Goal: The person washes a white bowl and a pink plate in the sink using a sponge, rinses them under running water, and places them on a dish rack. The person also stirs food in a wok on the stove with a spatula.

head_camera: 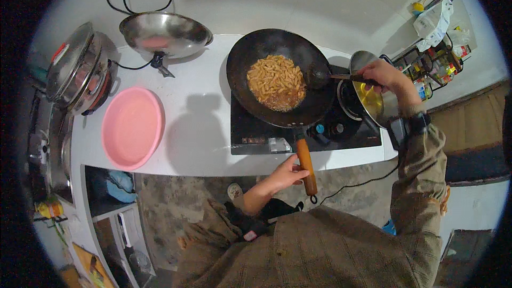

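A black wok [280, 38] sits on the built-in cooktop [252, 144], holding strips of meat [276, 80] in brown bubbling liquid. In my right hand [384, 75] is the handle of a dark ladle [319, 79], whose head rests inside the wok right of the meat. My left hand [286, 176] is at the wok's wooden handle [305, 160], thumb and fingers against its left side; whether it grips firmly cannot be told. Below my right forearm stands a steel pan [388, 108] with yellow liquid, partly hidden by the arm.
A pink plastic basin [160, 128] stands left on the white counter [196, 160]. Behind it are an empty steel wok [176, 28] and a lidded steel pot [76, 72]. A rack [436, 84] with bottles hangs at right. A black cord [360, 184] runs below the counter's edge.
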The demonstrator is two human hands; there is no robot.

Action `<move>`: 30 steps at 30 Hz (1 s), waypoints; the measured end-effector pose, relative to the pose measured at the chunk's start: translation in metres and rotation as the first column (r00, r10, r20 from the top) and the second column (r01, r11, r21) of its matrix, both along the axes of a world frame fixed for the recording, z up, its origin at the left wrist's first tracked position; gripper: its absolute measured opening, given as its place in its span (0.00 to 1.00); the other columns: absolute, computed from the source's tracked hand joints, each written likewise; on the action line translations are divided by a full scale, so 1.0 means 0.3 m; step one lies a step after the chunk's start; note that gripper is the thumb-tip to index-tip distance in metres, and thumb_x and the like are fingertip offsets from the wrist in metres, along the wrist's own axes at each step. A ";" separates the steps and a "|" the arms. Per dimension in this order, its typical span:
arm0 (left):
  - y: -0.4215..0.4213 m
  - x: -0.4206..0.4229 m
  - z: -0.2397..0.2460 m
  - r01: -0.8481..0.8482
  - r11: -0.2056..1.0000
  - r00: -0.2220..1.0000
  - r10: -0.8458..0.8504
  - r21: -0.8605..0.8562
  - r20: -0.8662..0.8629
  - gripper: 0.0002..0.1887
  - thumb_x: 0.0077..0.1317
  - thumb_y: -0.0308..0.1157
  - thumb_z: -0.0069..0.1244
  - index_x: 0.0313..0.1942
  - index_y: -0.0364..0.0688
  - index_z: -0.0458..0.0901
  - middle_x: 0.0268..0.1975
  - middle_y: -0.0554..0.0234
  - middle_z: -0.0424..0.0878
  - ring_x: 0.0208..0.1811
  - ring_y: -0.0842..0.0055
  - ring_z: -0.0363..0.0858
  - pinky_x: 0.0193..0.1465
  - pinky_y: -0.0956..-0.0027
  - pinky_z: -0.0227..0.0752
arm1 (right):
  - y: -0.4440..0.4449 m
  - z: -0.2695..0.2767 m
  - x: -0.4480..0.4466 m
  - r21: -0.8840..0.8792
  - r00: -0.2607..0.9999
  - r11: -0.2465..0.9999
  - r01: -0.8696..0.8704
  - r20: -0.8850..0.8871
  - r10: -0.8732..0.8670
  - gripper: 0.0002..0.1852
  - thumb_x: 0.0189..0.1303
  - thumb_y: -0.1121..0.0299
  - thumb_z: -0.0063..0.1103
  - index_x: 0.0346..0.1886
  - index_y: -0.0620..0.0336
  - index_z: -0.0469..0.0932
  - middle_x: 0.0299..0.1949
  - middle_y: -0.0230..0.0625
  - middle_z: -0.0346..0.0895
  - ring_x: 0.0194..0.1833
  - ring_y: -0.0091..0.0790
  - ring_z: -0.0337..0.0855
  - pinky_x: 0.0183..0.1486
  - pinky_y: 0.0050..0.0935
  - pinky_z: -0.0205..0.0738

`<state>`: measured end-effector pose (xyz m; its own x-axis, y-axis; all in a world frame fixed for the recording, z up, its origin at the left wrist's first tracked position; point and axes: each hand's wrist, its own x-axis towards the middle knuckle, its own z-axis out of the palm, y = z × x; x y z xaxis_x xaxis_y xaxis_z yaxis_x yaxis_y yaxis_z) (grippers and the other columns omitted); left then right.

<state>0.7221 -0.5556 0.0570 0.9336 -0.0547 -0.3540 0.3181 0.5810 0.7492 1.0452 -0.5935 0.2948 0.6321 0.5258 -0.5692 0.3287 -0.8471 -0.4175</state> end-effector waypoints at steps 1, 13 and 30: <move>0.003 0.006 -0.010 0.012 0.999 1.000 -0.012 -0.030 -0.006 0.31 0.62 0.32 0.51 0.62 0.47 0.55 0.46 0.62 0.74 0.47 0.76 0.74 0.45 0.71 0.73 | 0.011 0.003 0.071 -0.012 0.995 1.000 0.009 -0.096 -0.010 0.13 0.50 0.73 0.50 0.40 0.61 0.79 0.23 0.34 0.79 0.17 0.23 0.73 0.17 0.22 0.65; 0.009 0.014 -0.029 0.048 0.998 0.999 -0.049 -0.044 -0.010 0.32 0.62 0.31 0.51 0.63 0.47 0.52 0.47 0.57 0.73 0.47 0.74 0.74 0.44 0.70 0.75 | 0.050 -0.231 -0.138 0.277 0.972 0.932 -0.233 0.080 0.219 0.19 0.49 0.70 0.58 0.48 0.62 0.75 0.27 0.39 0.78 0.30 0.32 0.77 0.32 0.25 0.70; -0.040 -0.003 -0.017 -0.102 0.994 0.994 0.103 0.037 -0.030 0.32 0.62 0.30 0.50 0.64 0.46 0.51 0.44 0.58 0.75 0.44 0.76 0.75 0.41 0.70 0.74 | -0.039 -0.207 -0.410 0.065 0.676 0.784 -0.617 0.555 0.485 0.25 0.40 0.83 0.56 0.48 0.58 0.74 0.33 0.44 0.70 0.34 0.48 0.74 0.36 0.37 0.69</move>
